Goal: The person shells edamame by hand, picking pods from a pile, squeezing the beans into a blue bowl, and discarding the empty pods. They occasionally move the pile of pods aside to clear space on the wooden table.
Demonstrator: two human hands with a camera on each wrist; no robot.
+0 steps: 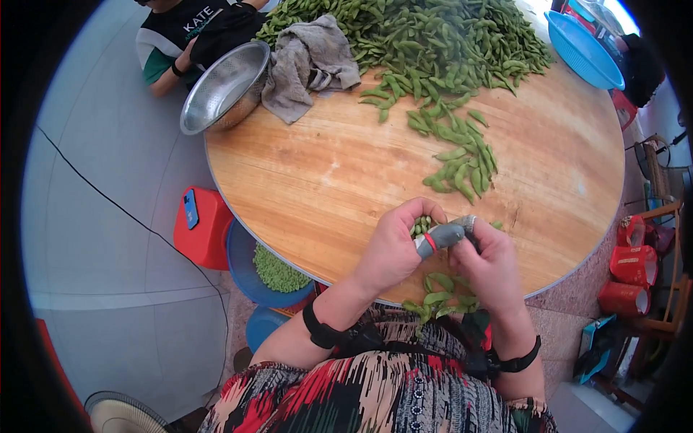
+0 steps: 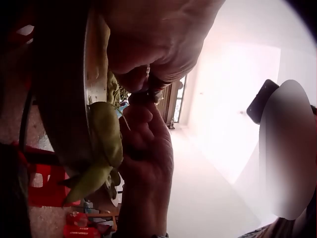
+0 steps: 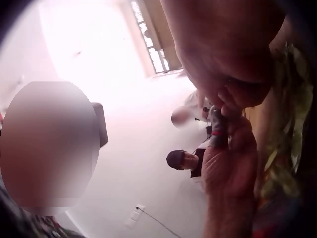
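Observation:
In the head view my left hand is curled round several small green soybeans, which show between its thumb and fingers. Grey wrapping with a red band covers that thumb. My right hand meets it fingertip to fingertip, fingers bent in a pinch; a green soybean pod peeks out beside its knuckles, the rest hidden. Both hands are above the near edge of the round wooden table. Under them lie loose soybean pods; a pod at the table edge shows large in the left wrist view.
A big heap of pods covers the far side, trailing toward my hands. At the left edge are a metal bowl and grey cloth. Below stands a blue basin of shelled beans. A person is at far left.

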